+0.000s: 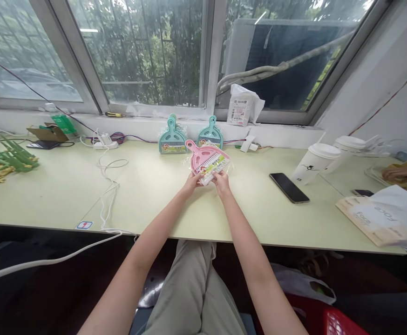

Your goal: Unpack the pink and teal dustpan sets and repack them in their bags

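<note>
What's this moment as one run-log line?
left hand: holds wrapped pink dustpan set | right hand: holds same set | behind: teal dustpan sets

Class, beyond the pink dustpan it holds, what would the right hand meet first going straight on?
The right hand would probably meet the green dustpan nearer the white packet, behind the pink dustpan, though depth is unclear.

You are wearing greyish-khaki trousers [189,288], loosely cut and creasing in long folds, and your forearms [158,228] are showing bare.

The long table [147,200] under windows [151,51], with a power strip [105,145] and lidded cups [315,163], suggests an office-like workroom.
</note>
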A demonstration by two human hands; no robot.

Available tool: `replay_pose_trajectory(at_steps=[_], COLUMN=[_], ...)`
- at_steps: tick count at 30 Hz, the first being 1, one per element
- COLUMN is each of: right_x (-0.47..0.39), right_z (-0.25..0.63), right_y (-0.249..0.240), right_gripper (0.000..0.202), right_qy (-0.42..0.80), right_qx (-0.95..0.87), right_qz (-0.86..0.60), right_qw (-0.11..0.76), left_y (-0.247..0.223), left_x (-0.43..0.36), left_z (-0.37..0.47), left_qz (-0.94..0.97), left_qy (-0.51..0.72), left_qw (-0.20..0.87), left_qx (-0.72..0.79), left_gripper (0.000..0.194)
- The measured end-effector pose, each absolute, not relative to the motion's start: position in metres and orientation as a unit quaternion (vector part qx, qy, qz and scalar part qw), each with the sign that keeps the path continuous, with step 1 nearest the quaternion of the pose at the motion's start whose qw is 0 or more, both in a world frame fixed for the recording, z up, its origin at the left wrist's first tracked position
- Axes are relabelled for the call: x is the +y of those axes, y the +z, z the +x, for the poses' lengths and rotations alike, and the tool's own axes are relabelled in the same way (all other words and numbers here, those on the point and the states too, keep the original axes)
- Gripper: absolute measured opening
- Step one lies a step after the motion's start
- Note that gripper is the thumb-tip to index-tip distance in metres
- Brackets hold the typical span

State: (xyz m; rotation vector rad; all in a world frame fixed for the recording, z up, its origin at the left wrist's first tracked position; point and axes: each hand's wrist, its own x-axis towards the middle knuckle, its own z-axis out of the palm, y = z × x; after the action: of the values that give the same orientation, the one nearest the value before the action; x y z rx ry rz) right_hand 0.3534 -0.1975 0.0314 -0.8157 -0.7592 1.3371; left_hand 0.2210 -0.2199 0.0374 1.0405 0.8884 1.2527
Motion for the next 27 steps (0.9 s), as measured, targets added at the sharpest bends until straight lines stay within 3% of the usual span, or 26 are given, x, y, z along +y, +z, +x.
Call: replay_pose_trajectory(at_steps=[5,9,12,14,19,24,27], right_x=[-0.196,-0.197,-0.200,-0.201,-0.197,-0.188,-0.183], right_z=[0.378,0.395,0.399,0.397,0.398,0.403,0.402], right_y=[0.039,0.039,0.038,0.038,0.036,0.023,0.013], right_gripper=[0.015,0.023,0.049,0.055,0.006,0.008,0.008], right_qy=[0.624,0.374,0.204,0.157,0.169,0.251,0.230], right_qx=[-0.386,-0.463,-0.617,-0.673,-0.664,-0.642,-0.619], right_qz=[-0.382,-0.505,-0.505,-0.498,-0.473,-0.501,-0.536], right_qw=[0.562,0.625,0.569,0.524,0.555,0.524,0.525], left_y=[0.037,0.039,0.038,0.036,0.030,0.029,0.031], left_x=[-0.212,-0.202,-0.196,-0.194,-0.192,-0.197,-0.203], left_z=[0.207,0.184,0.169,0.162,0.153,0.152,0.156], left_qz=[0.434,0.353,0.322,0.320,0.347,0.401,0.460], left_qy=[0.565,0.593,0.588,0.579,0.526,0.421,0.379], left_qw=[0.593,0.592,0.612,0.619,0.633,0.660,0.670], left_qx=[0.375,0.417,0.420,0.423,0.448,0.477,0.442], left_gripper=[0.046,0.046,0.049,0.050,0.044,0.034,0.024])
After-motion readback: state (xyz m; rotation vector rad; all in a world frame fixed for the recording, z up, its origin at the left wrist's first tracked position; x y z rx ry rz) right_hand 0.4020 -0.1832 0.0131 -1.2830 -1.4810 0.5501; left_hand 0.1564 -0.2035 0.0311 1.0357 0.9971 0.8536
